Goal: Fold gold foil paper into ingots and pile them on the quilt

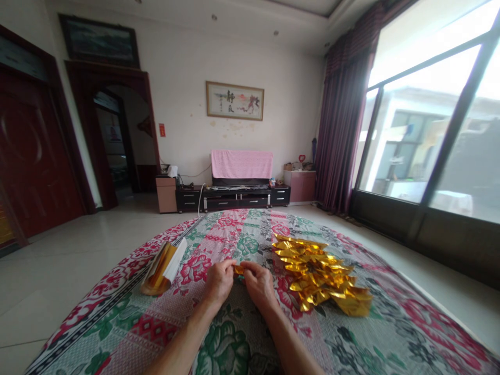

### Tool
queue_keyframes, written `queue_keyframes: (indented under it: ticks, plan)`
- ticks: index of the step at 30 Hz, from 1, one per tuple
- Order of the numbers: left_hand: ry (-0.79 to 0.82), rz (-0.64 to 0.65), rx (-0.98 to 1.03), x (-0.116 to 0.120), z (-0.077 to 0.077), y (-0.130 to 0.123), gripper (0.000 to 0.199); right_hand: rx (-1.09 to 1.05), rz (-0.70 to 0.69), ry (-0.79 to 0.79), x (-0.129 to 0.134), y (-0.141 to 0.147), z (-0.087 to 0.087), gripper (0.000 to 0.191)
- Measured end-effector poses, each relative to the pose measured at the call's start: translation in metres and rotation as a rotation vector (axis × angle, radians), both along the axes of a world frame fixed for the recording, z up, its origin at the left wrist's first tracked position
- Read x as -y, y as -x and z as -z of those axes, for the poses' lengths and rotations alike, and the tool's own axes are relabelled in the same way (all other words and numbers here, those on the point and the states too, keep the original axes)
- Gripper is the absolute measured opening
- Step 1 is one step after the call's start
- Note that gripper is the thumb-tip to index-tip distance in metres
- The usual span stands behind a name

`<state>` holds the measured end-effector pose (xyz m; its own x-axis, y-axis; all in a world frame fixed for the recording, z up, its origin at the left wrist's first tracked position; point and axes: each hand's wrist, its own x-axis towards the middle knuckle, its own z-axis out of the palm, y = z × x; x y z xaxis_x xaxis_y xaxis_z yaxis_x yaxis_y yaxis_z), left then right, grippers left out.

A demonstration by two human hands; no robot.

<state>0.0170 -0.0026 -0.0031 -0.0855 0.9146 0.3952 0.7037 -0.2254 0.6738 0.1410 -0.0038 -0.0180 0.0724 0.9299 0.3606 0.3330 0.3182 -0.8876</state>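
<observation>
Between my two hands is a small piece of gold foil paper (238, 270), mostly covered by the fingers. My left hand (220, 281) pinches its left end, and my right hand (258, 283) grips the right end, with the thumbs and fingertips close together. To the right of my right hand lie several folded, shiny gold foil pieces (318, 271), gathered in overlapping rows on the flowered cloth. A curled stack of gold and white paper sheets (164, 266) rests to the left of my left hand.
A flowered cloth (230, 344) in red, green and grey covers the rounded table. Beyond it stand a low black cabinet (234, 198) and a screen under a pink cloth (242, 164). Windows and a purple curtain (338, 125) are on the right.
</observation>
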Motion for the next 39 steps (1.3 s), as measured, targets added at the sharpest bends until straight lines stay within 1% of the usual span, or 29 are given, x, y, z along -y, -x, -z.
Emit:
queue_keyframes:
  ticks: [2,7,11,15,17,21,24,29,31,36,39]
  plan:
    - [-0.013,0.006,-0.016,0.0,0.001,0.0,0.03,-0.002,0.0,0.003,0.0,0.0,0.001,0.033]
    - [-0.052,0.042,-0.032,-0.001,0.004,-0.004,0.03,-0.071,0.056,0.02,-0.006,-0.002,0.008,0.037]
    - [-0.021,0.035,-0.012,0.0,0.003,-0.003,0.031,-0.084,-0.003,0.038,-0.006,-0.003,0.008,0.037]
    - [0.033,0.034,0.003,0.001,-0.001,0.0,0.031,-0.109,-0.075,0.071,-0.001,-0.004,0.001,0.037]
    - [0.04,0.026,0.002,0.002,-0.001,0.0,0.031,-0.123,-0.089,0.085,0.001,-0.004,-0.002,0.037]
    - [0.014,0.05,-0.012,0.002,0.0,-0.003,0.03,-0.148,-0.041,0.097,-0.001,-0.004,0.0,0.037]
    - [0.016,0.071,-0.004,0.002,0.001,-0.004,0.03,-0.149,-0.039,0.089,-0.003,-0.004,0.003,0.036]
    - [0.001,0.011,-0.017,0.002,0.002,-0.001,0.03,-0.017,-0.04,0.04,-0.001,-0.006,0.003,0.035]
    - [-0.009,0.0,-0.029,0.002,0.001,-0.001,0.03,-0.003,-0.05,0.039,0.0,-0.006,0.002,0.035]
    - [0.004,0.069,-0.006,0.003,-0.001,-0.003,0.03,-0.119,-0.035,0.077,-0.002,-0.005,0.004,0.038]
    - [0.025,0.088,0.009,0.002,-0.001,-0.002,0.03,-0.107,-0.02,0.065,-0.003,-0.004,0.006,0.037]
